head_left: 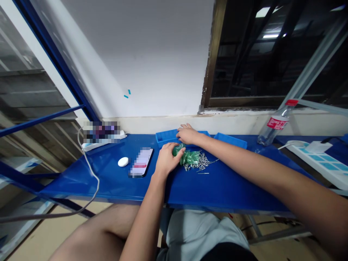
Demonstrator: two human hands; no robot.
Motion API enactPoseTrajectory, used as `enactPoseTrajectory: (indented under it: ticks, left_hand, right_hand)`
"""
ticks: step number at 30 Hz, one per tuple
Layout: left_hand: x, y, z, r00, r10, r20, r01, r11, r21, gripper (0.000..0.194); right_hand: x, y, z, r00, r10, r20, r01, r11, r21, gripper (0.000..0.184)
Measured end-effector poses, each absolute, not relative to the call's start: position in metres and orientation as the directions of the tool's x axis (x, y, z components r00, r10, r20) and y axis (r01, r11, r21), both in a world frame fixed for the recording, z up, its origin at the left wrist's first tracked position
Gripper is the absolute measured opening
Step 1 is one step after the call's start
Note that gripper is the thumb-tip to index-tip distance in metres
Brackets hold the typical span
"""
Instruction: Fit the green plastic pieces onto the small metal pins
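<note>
Green plastic (191, 158) is lying on the blue table (217, 192) beside metal pins (204, 162); the left hand (167, 158) is curling closed around it, the right hand (188, 135) (grip impossible to tell) hovering at a blue bin (165, 137).

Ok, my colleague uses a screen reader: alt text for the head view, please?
A left hand touches green plastic beside metal pins on a blue table; the right hand is at a blue tray behind. A phone lies nearby.

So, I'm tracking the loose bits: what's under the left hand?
Green material shows beside the left hand, between its thumb and fingers, and extends right to the metal pins. Whatever lies directly beneath the palm and fingers is covered, so I can't tell.
</note>
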State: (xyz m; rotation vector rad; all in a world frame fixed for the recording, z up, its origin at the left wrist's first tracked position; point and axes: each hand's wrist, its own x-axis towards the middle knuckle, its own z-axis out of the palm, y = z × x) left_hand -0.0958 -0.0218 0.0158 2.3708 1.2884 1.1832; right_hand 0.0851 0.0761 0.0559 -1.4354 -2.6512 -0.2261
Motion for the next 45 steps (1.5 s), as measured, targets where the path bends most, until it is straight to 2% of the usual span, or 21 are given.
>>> enactPoseTrajectory:
  ticks: [6, 13, 17, 20, 25, 28, 31, 33, 37, 40, 45]
  left_hand:
    - [-0.096, -0.032, 0.02, 0.373, 0.665, 0.647, 0.572, -0.714, 0.403, 0.039]
    - [-0.098, -0.041, 0.03, 0.372, 0.641, 0.671, 0.572, -0.728, 0.379, 0.034]
    - [-0.104, -0.037, 0.039, 0.316, 0.629, 0.71, 0.559, -0.728, 0.396, 0.03]
    - [-0.11, -0.022, 0.042, 0.22, 0.653, 0.725, 0.642, -0.656, 0.396, 0.029]
    - [-0.11, 0.011, 0.047, 0.382, 0.721, 0.578, 0.744, -0.611, 0.271, 0.033]
    - [-0.103, 0.029, 0.052, 0.448, 0.764, 0.464, 0.759, -0.599, 0.253, 0.034]
    - [-0.096, 0.043, 0.056, 0.47, 0.795, 0.384, 0.768, -0.583, 0.265, 0.037]
    - [-0.091, 0.049, 0.057, 0.493, 0.816, 0.303, 0.77, -0.571, 0.285, 0.036]
    - [-0.086, 0.049, 0.058, 0.521, 0.818, 0.244, 0.774, -0.574, 0.269, 0.036]
    - [-0.085, 0.046, 0.057, 0.531, 0.815, 0.234, 0.768, -0.579, 0.273, 0.037]
    - [-0.089, 0.048, 0.055, 0.524, 0.822, 0.222, 0.781, -0.568, 0.261, 0.039]
  right_hand:
    - [0.097, 0.061, 0.055, -0.603, 0.785, 0.141, 0.797, 0.587, 0.142, 0.033]
    - [0.129, 0.043, 0.058, -0.609, 0.732, 0.305, 0.77, 0.638, 0.005, 0.049]
    - [0.158, 0.03, 0.066, -0.598, 0.696, 0.398, 0.748, 0.663, -0.035, 0.045]
    - [0.18, 0.022, 0.068, -0.551, 0.717, 0.427, 0.774, 0.63, -0.06, 0.039]
    - [0.21, 0.004, 0.066, -0.422, 0.808, 0.412, 0.884, 0.468, -0.012, 0.037]
    - [0.222, -0.006, 0.062, -0.266, 0.885, 0.382, 0.959, 0.281, 0.017, 0.043]
    - [0.232, -0.011, 0.057, -0.135, 0.95, 0.282, 0.99, 0.143, -0.009, 0.053]
    - [0.236, -0.01, 0.052, -0.14, 0.966, 0.219, 0.988, 0.151, -0.035, 0.053]
    - [0.24, -0.005, 0.042, -0.323, 0.936, 0.141, 0.936, 0.338, -0.095, 0.045]
    - [0.24, -0.003, 0.035, -0.376, 0.913, 0.158, 0.909, 0.396, -0.13, 0.043]
    - [0.24, -0.002, 0.024, -0.337, 0.915, 0.224, 0.92, 0.371, -0.13, 0.042]
